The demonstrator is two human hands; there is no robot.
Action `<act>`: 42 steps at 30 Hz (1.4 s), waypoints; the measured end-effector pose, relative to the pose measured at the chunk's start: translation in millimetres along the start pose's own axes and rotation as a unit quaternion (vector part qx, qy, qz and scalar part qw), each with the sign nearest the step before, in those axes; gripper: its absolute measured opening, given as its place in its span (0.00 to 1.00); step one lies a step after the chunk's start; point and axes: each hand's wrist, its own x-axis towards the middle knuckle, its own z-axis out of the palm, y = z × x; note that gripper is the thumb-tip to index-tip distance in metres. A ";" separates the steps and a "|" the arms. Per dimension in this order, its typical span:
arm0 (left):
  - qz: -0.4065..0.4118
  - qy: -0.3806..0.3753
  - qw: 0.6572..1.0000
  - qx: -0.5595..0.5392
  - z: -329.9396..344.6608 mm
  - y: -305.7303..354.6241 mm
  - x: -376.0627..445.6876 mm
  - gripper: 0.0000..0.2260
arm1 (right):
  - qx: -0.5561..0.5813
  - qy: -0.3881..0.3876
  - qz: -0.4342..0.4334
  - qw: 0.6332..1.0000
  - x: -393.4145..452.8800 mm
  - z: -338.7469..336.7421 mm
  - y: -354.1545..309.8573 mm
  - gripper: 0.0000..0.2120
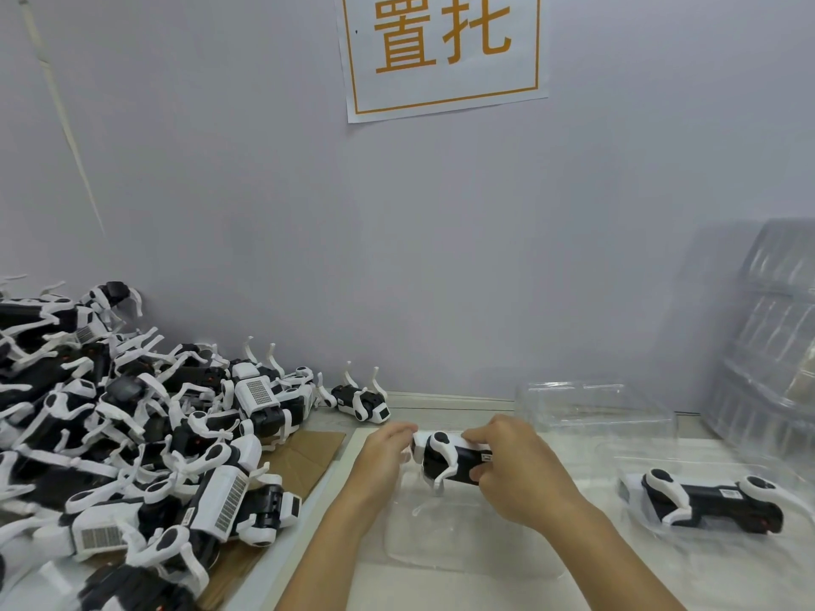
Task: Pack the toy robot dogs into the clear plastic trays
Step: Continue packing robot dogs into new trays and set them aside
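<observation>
A black and white toy robot dog (445, 460) is held in mid-air between both hands, just above a clear plastic tray (463, 535) on the table. My left hand (383, 456) grips its left end. My right hand (516, 469) wraps its right end. Another toy robot dog (710, 500) lies on its side in a second clear tray (635, 474) at the right. A large heap of toy robot dogs (132, 434) fills the left side, and a lone dog (361, 401) lies by the wall.
An empty clear tray (591, 407) stands behind my hands near the wall. A tall stack of clear trays (767, 346) leans at the far right. Brown cardboard (304, 460) lies under the heap. A paper sign (441, 50) hangs on the grey wall.
</observation>
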 end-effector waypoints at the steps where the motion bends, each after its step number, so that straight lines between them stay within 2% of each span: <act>1: -0.002 -0.005 1.000 -0.007 -0.1 0.1 -0.7 0.08 | 0.003 -0.001 0.002 1.000 -0.3 -0.1 -0.4 0.08; 4: -0.017 -0.010 1.000 0.008 -0.1 -0.6 -0.1 0.10 | 0.008 0.002 0.008 1.000 -0.8 -0.4 -1.1 0.06; 8: -0.034 0.010 0.999 0.032 0.2 2.4 2.9 0.05 | 0.009 0.006 0.015 1.000 -2.3 0.5 -2.3 0.09; 18: 0.011 0.034 0.997 0.072 4.2 0.5 1.0 0.02 | -0.034 0.013 0.003 0.999 -1.9 3.2 -2.4 0.07; 22: 0.015 0.049 0.996 0.070 5.9 -2.2 -0.1 0.05 | -0.037 0.017 0.007 0.999 -0.8 5.7 -1.7 0.08; 27: -0.043 0.026 0.998 0.034 1.3 0.9 2.0 0.07 | -0.015 0.023 0.020 0.999 -0.3 5.5 -1.0 0.13; 31: -0.067 0.034 0.997 0.013 -0.7 2.3 3.1 0.09 | -0.016 0.010 0.015 1.000 -1.4 2.9 -3.2 0.08; 36: -0.077 0.061 0.993 0.072 5.1 8.8 0.0 0.14 | -0.043 -0.021 0.014 0.999 -0.3 3.9 -3.8 0.06; 39: -0.051 0.055 0.992 0.103 4.1 11.6 -4.6 0.16 | -0.035 -0.022 0.021 0.999 -0.1 2.5 -5.0 0.09; 42: 0.026 0.045 0.986 0.158 3.9 14.7 -10.3 0.12 | -0.028 -0.019 0.025 0.999 -0.5 1.5 -5.0 0.10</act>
